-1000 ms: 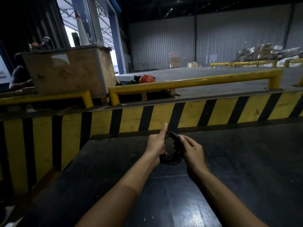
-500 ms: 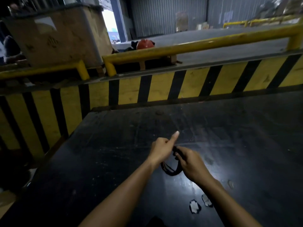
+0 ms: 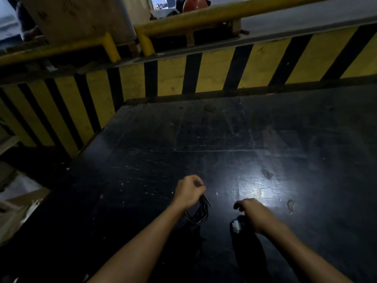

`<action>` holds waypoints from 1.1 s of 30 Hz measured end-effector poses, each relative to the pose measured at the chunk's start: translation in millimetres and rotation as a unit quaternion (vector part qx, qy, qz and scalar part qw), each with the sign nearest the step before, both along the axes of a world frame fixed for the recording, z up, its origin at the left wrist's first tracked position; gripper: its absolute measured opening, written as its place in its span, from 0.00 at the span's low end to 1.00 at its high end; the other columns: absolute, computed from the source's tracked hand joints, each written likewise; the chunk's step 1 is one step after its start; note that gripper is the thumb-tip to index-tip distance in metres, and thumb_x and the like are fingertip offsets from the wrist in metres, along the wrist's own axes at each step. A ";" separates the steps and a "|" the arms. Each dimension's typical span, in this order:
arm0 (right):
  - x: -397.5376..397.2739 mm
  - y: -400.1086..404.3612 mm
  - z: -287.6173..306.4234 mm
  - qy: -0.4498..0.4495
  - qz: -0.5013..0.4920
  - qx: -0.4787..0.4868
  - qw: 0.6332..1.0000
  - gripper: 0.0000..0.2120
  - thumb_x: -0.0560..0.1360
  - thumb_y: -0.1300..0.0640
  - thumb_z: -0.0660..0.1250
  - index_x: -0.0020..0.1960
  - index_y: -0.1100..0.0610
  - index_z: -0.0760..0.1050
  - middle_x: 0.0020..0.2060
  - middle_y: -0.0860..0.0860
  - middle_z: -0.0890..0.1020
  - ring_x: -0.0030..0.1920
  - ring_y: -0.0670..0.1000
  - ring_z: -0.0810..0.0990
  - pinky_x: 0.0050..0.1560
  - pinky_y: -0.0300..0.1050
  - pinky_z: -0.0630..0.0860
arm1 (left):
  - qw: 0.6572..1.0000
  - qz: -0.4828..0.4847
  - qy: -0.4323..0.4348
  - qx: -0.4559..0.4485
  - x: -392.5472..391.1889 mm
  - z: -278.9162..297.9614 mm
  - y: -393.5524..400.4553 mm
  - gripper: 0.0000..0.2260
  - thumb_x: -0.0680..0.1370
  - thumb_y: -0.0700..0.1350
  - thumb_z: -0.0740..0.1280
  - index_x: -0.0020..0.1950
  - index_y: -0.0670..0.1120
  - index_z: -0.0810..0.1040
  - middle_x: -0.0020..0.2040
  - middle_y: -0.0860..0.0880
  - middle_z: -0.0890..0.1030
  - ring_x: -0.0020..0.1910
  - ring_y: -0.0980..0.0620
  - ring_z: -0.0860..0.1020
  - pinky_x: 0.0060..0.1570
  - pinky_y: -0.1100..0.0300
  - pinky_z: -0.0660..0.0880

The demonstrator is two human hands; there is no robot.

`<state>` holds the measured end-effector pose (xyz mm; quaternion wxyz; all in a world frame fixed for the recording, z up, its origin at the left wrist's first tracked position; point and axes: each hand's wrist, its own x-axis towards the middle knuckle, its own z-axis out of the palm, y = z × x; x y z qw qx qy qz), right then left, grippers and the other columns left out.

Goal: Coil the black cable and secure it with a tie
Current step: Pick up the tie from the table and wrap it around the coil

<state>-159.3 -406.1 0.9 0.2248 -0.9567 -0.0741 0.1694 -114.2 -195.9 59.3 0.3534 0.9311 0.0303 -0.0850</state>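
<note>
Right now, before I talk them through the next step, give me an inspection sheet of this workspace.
Surface: dark scratched tabletop, glare patch at right.
Job's things: black cable coiled in loops, hanging from the left hand; no tie visible on it.
Clutter: small pale scrap on the table under the right hand; chipped spot further right.
Grippers: left hand closed on the coil's top; right hand apart from the coil, fingers curled, its contents cannot be told.
Cables: only the coil; one loose end sticks out by the left hand.
Surroundings: yellow-and-black striped barrier, yellow rail, wooden crate, orange helmet beyond.
</note>
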 end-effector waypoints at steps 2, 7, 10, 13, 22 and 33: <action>0.3 10.7 -12.3 0.010 0.082 -0.086 0.993 0.16 0.74 0.57 0.66 0.62 0.55 0.75 0.59 0.57 0.78 0.57 0.58 0.79 0.56 0.48 0.76 | 0.999 -0.031 0.010 0.019 3.0 0.4 -0.5 0.02 0.72 0.44 0.70 0.43 0.48 0.81 0.43 0.48 0.83 0.44 0.49 0.81 0.47 0.54 0.79; 6.5 19.5 -22.5 0.018 0.074 -0.106 0.991 0.12 0.77 0.54 0.61 0.58 0.57 0.76 0.57 0.58 0.79 0.56 0.58 0.80 0.53 0.48 0.76 | 0.994 -0.097 0.042 0.026 17.0 15.1 1.4 0.04 0.71 0.43 0.69 0.44 0.50 0.82 0.40 0.54 0.80 0.40 0.56 0.78 0.37 0.64 0.73; 17.2 11.0 0.8 -0.006 -0.039 0.061 0.997 0.10 0.73 0.51 0.68 0.47 0.57 0.77 0.46 0.56 0.85 0.45 0.55 0.83 0.44 0.44 0.76 | 0.991 -0.129 0.040 0.008 25.4 26.3 4.0 0.05 0.71 0.44 0.71 0.45 0.50 0.83 0.43 0.54 0.81 0.42 0.59 0.78 0.41 0.66 0.72; 36.2 2.8 44.3 -0.026 -0.137 0.292 0.946 0.12 0.71 0.52 0.73 0.38 0.58 0.75 0.37 0.58 0.86 0.32 0.51 0.81 0.33 0.42 0.74 | 0.985 -0.166 0.045 -0.019 32.7 43.5 4.0 0.08 0.71 0.45 0.73 0.49 0.48 0.84 0.46 0.54 0.82 0.44 0.62 0.78 0.48 0.66 0.73; 61.4 -5.7 154.4 -0.029 -0.056 0.495 0.866 0.10 0.76 0.54 0.66 0.41 0.57 0.81 0.29 0.46 0.76 0.29 0.43 0.70 0.31 0.35 0.66 | 0.958 -0.247 -0.024 -0.142 45.3 130.0 -13.7 0.11 0.75 0.44 0.70 0.53 0.40 0.82 0.44 0.45 0.83 0.40 0.57 0.80 0.43 0.64 0.75; 50.6 5.9 204.9 -0.075 -0.015 0.521 0.850 0.07 0.72 0.54 0.69 0.46 0.57 0.83 0.34 0.48 0.80 0.30 0.41 0.72 0.29 0.32 0.67 | 0.939 -0.313 -0.037 -0.140 42.2 183.1 -1.3 0.13 0.76 0.50 0.66 0.42 0.40 0.80 0.30 0.45 0.69 0.25 0.54 0.66 0.26 0.62 0.62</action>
